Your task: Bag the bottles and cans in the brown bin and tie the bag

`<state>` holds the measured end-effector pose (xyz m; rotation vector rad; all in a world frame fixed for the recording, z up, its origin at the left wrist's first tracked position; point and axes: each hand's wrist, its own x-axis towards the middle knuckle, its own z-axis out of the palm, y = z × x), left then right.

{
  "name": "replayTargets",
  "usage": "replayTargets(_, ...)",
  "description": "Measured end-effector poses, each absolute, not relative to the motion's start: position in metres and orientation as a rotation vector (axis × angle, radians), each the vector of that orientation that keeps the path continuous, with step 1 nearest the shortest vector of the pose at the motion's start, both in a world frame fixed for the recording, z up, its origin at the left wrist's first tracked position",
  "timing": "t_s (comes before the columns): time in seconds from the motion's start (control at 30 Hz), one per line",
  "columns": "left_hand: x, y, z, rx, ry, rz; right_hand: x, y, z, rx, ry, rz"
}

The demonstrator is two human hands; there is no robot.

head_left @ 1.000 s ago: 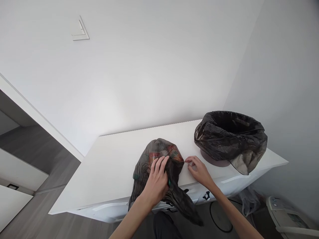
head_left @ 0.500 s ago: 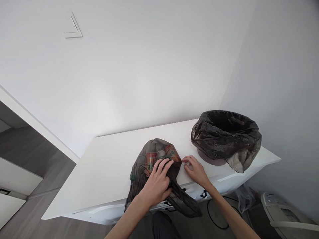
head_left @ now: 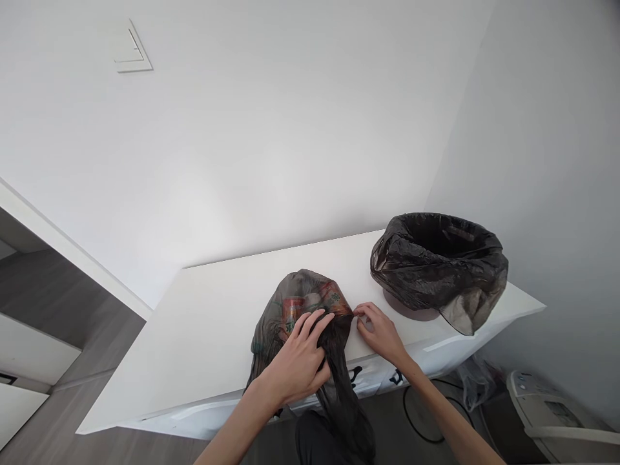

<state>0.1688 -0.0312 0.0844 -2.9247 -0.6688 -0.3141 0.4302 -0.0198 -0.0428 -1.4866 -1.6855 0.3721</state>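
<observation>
A thin black plastic bag with red and green packages showing through it lies on the white tabletop, its loose end hanging over the front edge. My left hand rests on top of the bag, fingers spread and pointing away from me. At the bag's right side, my right hand pinches a small bit of the black plastic between thumb and fingertips.
A round bin lined with a black bag stands at the right of the tabletop. A beige machine, a clear plastic bag and a black cable are below, at lower right. White wall rises behind.
The hanging end of the black bag has swung left and further down. My left hand has shifted slightly left; my right hand stays almost where it was.
</observation>
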Motion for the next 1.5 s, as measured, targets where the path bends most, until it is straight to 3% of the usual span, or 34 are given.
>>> replayTargets(0.33,0.177,-0.023,0.070,-2.812,-0.702,-0.143,0.429,-0.019,-0.043,-1.506,-1.699,0.357)
replayTargets(0.57,0.180,-0.015,0.059,-2.760,-0.627,-0.296,0.428,-0.020,-0.041,-1.507,-1.708,0.318)
replayTargets(0.93,0.170,-0.042,0.084,-2.882,-0.560,-0.606,0.427,-0.019,-0.042,-1.487,-1.706,0.314)
replayTargets(1.23,0.167,-0.069,0.099,-3.055,-1.000,-1.040,0.427,-0.020,-0.041,-1.495,-1.718,0.335)
replayTargets(1.5,0.157,-0.078,0.110,-3.177,-1.271,-1.060,0.428,-0.019,-0.043,-1.484,-1.720,0.333)
